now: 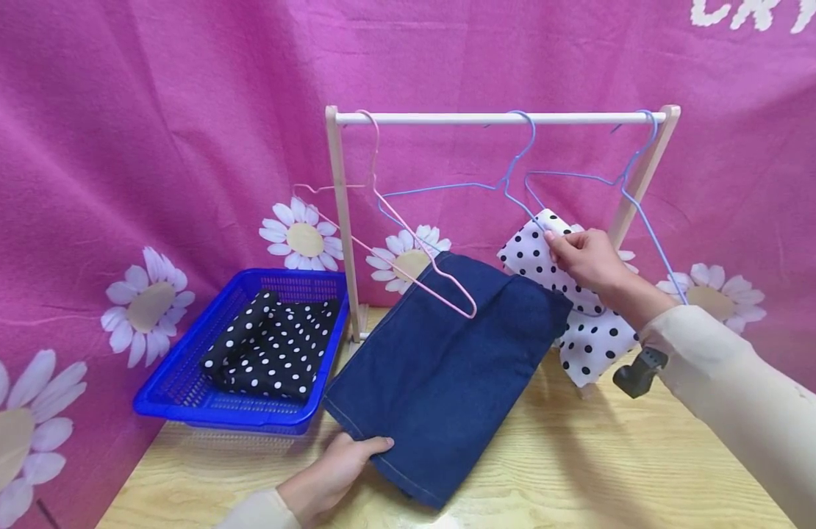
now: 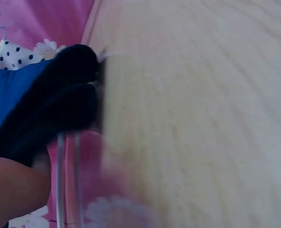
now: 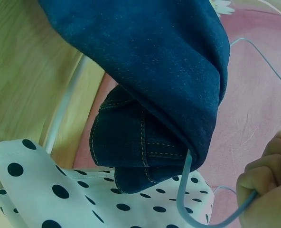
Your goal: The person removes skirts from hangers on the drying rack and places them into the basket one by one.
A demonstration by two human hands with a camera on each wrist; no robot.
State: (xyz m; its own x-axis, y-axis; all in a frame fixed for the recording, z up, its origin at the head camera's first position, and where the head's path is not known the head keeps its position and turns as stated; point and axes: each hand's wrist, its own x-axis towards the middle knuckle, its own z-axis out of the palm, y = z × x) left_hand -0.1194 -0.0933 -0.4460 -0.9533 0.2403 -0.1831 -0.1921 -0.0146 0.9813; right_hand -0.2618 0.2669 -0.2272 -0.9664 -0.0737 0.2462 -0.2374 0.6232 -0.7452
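Pink floral backdrop [image 1: 216, 132] behind a wood-grain counter [image 1: 646, 470]; right hand [image 1: 589, 261] with fingers curled, pinching one arm of the middle blue hanger [image 1: 505, 181], left hand [image 1: 338, 470] pinching a lower corner of the denim [image 1: 454, 367] between thumb and fingers. Denim dark blue, pale-stitched, folded over that hanger's bar, slanting down above the counter. Blue basket [image 1: 216, 420] at left contains a crumpled black cloth [image 1: 276, 353] with white dots.

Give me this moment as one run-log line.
left hand: grips denim cloth | right hand: grips middle blue hanger | denim cloth: draped over hanger's lower bar | blue basket: black dotted cloth inside
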